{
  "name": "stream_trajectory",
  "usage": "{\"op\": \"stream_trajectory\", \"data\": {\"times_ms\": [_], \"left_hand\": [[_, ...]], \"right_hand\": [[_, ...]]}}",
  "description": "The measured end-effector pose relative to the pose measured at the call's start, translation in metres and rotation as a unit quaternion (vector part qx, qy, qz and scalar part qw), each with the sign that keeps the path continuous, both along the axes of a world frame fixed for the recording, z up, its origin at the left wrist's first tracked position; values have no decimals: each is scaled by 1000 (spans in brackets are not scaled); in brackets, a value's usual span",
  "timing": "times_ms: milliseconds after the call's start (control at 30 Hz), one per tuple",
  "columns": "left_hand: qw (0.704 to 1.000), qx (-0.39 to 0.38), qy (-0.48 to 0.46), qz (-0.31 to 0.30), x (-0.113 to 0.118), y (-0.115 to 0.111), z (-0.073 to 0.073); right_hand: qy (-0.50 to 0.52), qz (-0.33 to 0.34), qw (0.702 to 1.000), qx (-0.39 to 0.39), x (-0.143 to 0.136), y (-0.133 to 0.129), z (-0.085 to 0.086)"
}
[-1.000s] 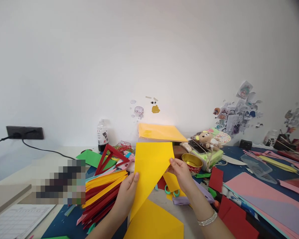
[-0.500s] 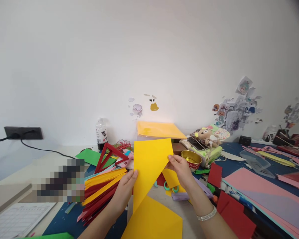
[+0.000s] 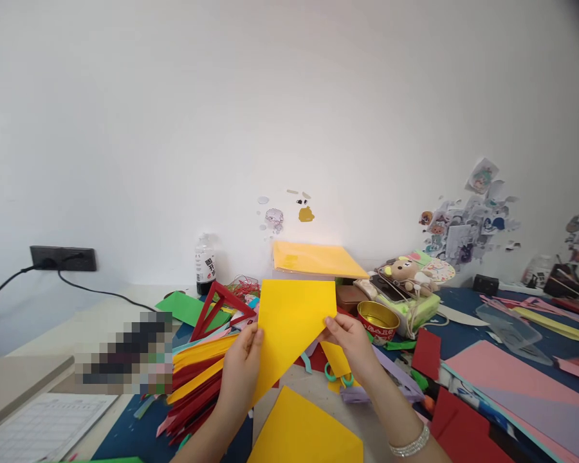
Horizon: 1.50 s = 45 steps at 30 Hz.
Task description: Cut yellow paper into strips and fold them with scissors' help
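Note:
Between my hands, above the table, is a yellow sheet of paper point(image 3: 294, 321) with a slanting lower right edge. My left hand point(image 3: 244, 366) pinches its left edge, thumb in front. On the right edge, near where the slant begins, my right hand point(image 3: 345, 337) grips it between thumb and fingers. A second yellow paper piece point(image 3: 309, 431) with a pointed top lies on the table just below. Teal-handled scissors point(image 3: 338, 375) rest behind my right wrist, their blades hidden under yellow paper.
Folded red and yellow paper strips point(image 3: 197, 379) are piled at left. A round gold-and-red tin point(image 3: 379, 321) stands behind my right hand, beside a plush bear point(image 3: 405, 270). Pink sheets point(image 3: 492, 360) and red paper point(image 3: 463, 431) lie right. A bottle point(image 3: 205, 263) stands by the wall.
The held yellow sheet has come away from the yellow piece below, leaving a gap between them. My left hand has shifted slightly left and down along its edge. The view has turned slightly.

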<state>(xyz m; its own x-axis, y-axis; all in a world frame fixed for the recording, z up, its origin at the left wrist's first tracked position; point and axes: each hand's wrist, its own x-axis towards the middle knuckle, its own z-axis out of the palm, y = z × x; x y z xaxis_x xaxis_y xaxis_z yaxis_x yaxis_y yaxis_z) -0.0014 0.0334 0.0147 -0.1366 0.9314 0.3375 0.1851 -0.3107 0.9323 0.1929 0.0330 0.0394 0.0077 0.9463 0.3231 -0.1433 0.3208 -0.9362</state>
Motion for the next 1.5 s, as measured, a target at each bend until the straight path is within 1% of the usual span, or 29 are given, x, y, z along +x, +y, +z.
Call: {"op": "stream_trajectory", "data": {"times_ms": [100,233,400,567,767,900,1000,1067,1133,1200,1267,1300,1400,1467,1500], "left_hand": [[1000,15,19,15,1,0,-1],[1000,2,12,20,2,-4,0],[1000,-2,-21,13,3,-4,1],[999,-10,-32,11,4,-3,0],[998,-7,-54,-7,6,-4,2],[1000,3,-28,1,5,-4,0],[999,18,16,35,2,-3,-4],[998,30,31,51,1,-2,-5],[997,41,30,52,2,-2,-6],[997,54,28,45,4,-3,-7],[996,64,28,47,6,-4,-6],[996,67,29,53,6,-4,-6],[995,66,34,67,5,-6,-4],[995,62,36,70,4,-7,-4],[995,61,36,68,4,-7,-3]], "right_hand": [[1,11,1000,-1,0,0,-1],[18,11,1000,-5,0,2,-4],[27,5,1000,-16,0,3,-5],[36,6,999,-16,-1,3,-6],[43,5,999,-3,-3,4,-8],[58,0,998,11,-3,4,-10],[62,-6,998,-8,-3,5,-9],[46,-9,999,6,-3,5,-9],[17,-33,998,48,-4,4,-8],[4,-74,994,84,-5,3,-8],[21,-89,992,83,-8,2,-9],[32,-77,994,70,-9,1,-9],[37,-2,999,14,-13,1,-11],[23,39,999,-3,-15,2,-12],[18,48,999,-3,-15,2,-12]]}}
